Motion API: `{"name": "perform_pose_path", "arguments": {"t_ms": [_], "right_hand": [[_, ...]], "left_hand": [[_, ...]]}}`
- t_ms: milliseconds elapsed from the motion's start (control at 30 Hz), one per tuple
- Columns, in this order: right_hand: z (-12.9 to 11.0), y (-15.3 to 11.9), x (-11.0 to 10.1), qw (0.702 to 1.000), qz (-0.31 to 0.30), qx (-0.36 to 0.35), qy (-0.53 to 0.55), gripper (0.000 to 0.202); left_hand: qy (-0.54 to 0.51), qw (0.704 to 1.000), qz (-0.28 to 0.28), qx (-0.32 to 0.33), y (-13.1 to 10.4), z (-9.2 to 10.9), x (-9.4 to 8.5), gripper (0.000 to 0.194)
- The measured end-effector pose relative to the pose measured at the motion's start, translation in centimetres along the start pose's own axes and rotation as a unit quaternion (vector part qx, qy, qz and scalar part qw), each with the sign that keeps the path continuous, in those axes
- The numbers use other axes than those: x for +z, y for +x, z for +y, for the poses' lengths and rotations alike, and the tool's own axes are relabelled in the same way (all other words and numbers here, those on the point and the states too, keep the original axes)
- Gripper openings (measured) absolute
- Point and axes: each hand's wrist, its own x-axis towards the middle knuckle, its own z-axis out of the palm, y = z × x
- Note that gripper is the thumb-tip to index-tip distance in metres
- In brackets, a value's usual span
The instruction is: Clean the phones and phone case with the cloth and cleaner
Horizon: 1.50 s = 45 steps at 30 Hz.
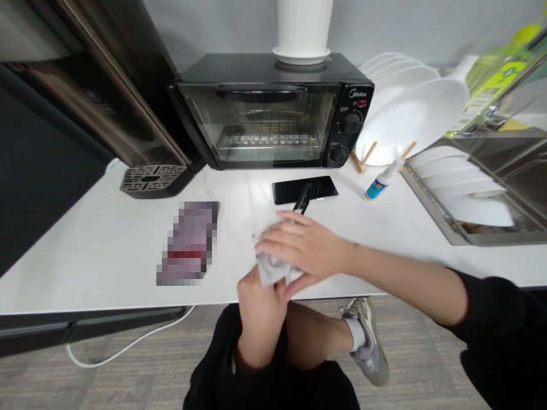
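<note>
My right hand (310, 246) is closed over a crumpled white tissue (273, 269), its fingers pressed together. Out beyond its fingertips sticks a narrow, black, pointed object (302, 199) that looks like a blade. The rest of that object is hidden under the tissue and hand. Just below, near the counter's front edge, my left hand (261, 299) is curled in a fist against the tissue. What it grips is covered. Behind the black tip a dark-screened phone (284, 192) lies flat on the white counter (239, 228).
A black toaster oven (265, 125) stands behind, with a white pot (304, 25) on top. To the left are a blurred-out flat item (188, 242) and a drink machine's drip tray (154, 179). On the right: a small spray bottle (378, 185), racked plates (410, 122) and a sink (453, 236).
</note>
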Motion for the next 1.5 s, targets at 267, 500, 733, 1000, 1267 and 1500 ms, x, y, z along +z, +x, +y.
{"name": "perform_pose_path", "arguments": {"t_ms": [267, 500, 733, 1000, 1267, 1500], "right_hand": [[3.7, -1.3, -1.0, 0.967, 0.101, 0.231, -0.031, 0.052], [-1.3, 0.3, 0.1, 0.999, 0.001, -0.045, -0.024, 0.057], [4.0, -1.3, -0.8, 0.956, 0.120, 0.265, -0.028, 0.044], [0.0, -1.2, -0.4, 0.997, 0.063, 0.035, 0.019, 0.037], [3.2, -2.4, -1.9, 0.967, 0.121, 0.224, -0.022, 0.039], [2.4, -2.2, -2.1, 0.962, 0.121, 0.243, -0.001, 0.039]], "left_hand": [[-0.033, 0.999, 0.009, -0.017, 0.3, 1.2, -0.5, 0.032], [0.030, 0.999, -0.009, 0.009, -0.1, 0.0, 0.2, 0.026], [-0.038, 0.998, -0.022, -0.048, 1.1, 2.1, -0.4, 0.030], [0.033, 0.997, -0.041, -0.061, 1.2, 2.6, 0.7, 0.021], [-0.027, 0.997, -0.033, -0.066, 1.6, 3.3, 0.0, 0.026], [0.010, 0.999, 0.004, -0.050, 1.1, 3.5, 0.5, 0.026]]}}
